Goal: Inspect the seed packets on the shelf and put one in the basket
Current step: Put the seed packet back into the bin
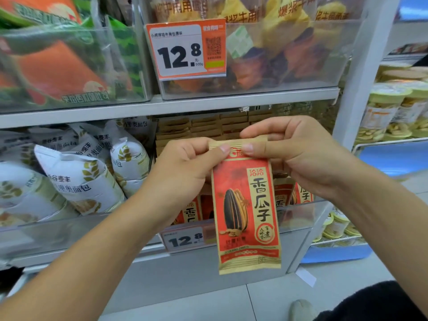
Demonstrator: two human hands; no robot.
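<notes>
A red and tan sunflower seed packet hangs upright in front of the shelf, its printed front facing me. My left hand pinches its top edge from the left with thumb and fingers. From the right, my right hand pinches the same top strip. Behind it, several more seed packets stand in a clear shelf bin. No basket is in view.
White bread bags fill the bin to the left. Above, clear bins hold pastry packs behind an orange 12.8 price tag. Jars of snacks sit on a rack at the right. A second price tag hangs below.
</notes>
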